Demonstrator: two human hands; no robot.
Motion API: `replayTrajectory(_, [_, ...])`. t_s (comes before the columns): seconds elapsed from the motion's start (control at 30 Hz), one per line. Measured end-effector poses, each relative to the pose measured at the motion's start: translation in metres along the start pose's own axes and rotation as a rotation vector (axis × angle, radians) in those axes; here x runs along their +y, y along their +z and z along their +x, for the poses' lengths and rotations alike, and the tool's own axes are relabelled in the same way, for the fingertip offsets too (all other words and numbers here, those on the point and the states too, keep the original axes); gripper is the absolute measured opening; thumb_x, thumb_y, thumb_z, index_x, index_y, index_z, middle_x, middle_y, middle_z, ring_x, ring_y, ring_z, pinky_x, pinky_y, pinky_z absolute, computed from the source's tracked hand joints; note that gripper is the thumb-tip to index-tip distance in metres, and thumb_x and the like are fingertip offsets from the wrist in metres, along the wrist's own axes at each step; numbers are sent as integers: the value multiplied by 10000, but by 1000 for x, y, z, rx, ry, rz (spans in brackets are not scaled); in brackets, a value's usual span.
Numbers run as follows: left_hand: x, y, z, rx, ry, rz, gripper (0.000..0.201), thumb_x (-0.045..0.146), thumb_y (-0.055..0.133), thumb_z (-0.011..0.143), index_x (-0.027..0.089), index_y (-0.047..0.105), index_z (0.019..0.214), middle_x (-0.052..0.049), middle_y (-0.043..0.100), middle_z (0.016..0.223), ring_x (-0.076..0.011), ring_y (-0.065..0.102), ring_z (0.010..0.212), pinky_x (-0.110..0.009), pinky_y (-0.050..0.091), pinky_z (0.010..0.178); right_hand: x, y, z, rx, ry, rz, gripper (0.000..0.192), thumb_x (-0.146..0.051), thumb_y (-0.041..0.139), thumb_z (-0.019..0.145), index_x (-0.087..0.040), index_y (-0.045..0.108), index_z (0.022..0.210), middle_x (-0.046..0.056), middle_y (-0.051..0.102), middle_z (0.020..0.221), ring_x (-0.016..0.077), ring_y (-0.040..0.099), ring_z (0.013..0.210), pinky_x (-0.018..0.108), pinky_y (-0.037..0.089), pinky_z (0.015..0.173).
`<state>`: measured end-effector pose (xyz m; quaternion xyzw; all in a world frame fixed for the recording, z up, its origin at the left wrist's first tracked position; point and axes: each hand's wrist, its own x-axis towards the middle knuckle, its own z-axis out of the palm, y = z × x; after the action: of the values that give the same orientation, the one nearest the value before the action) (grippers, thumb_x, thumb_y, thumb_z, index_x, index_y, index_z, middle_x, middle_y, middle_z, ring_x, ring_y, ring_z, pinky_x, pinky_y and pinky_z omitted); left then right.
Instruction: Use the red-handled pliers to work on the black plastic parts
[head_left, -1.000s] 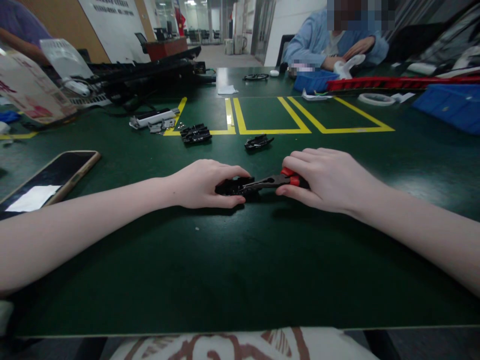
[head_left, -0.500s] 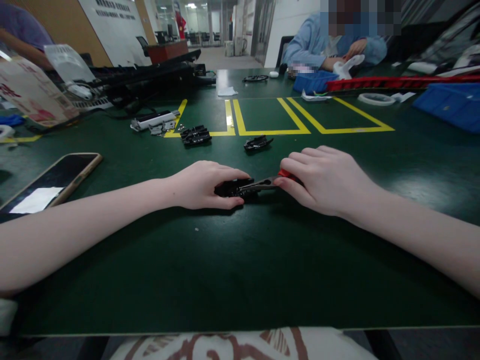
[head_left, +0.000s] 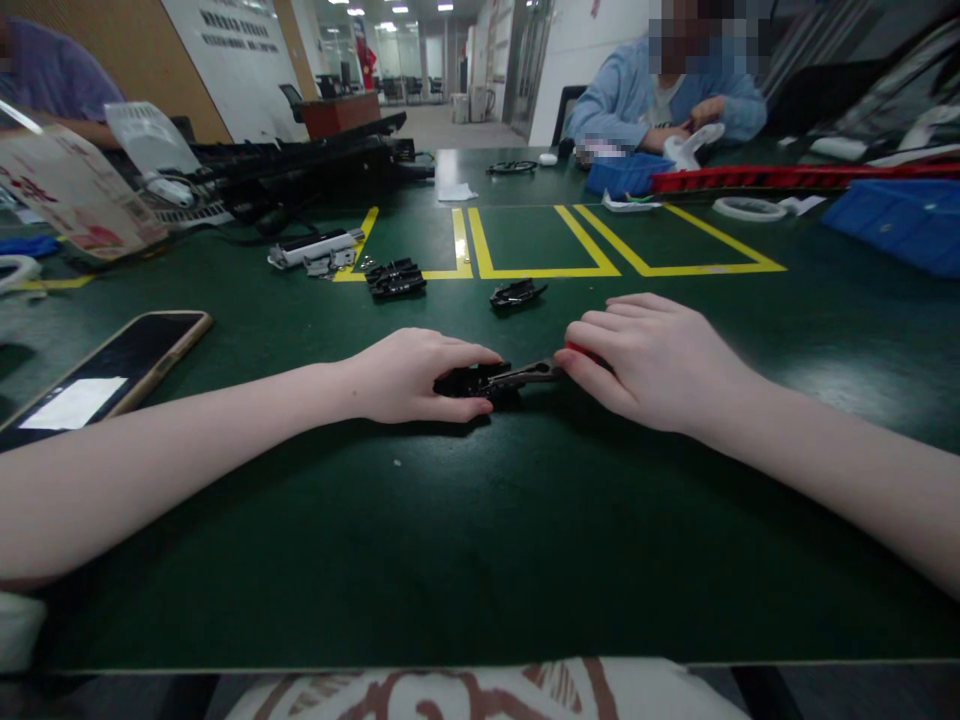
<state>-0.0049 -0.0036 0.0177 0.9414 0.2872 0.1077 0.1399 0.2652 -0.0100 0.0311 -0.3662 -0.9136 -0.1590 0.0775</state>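
My left hand [head_left: 420, 378] is closed around a small black plastic part [head_left: 471, 381] on the green table, thumb on the near side and fingers on the far side. Red-handled pliers [head_left: 534, 372] are gripped in my right hand [head_left: 651, 360]; most of the handle is hidden inside the fist. The long metal jaws point left and touch the black part at its right end. Whether the jaws pinch anything is too small to tell. Beyond my hands lie another black part [head_left: 518, 293] and a cluster of black parts [head_left: 396, 279].
A phone [head_left: 112, 365] with white paper on it lies at the left. Metal pieces [head_left: 319, 250] sit near yellow tape outlines [head_left: 547, 273]. Blue bins [head_left: 900, 225] and a red strip [head_left: 795, 178] are at the right. A person [head_left: 667, 90] sits across the table.
The whole view has shifted slightly, with things a little lower. Less of the red handle shows in my right hand. Both hands keep their hold in nearly the same place.
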Motion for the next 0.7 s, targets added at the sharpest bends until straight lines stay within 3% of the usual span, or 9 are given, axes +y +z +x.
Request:
replayTrajectory(0.13, [-1,0,0,-4,6,-5,482,454,581,935,196,600,1341,-68,739,1041,-166,644,794,-248,449,672,-2,-1,0,-66,48,66,474,-439,290,1006,-182,650,838,87,675,777,221,618,699,322,395,602])
replayTrajectory(0.7, [-1,0,0,4,15,9,476,450,575,942,187,610,1337,-71,741,1063,-168,660,829,-241,464,698,-1,0,-1,-87,75,125,484,-498,283,1000,-181,615,848,100,662,820,224,593,710,336,397,642])
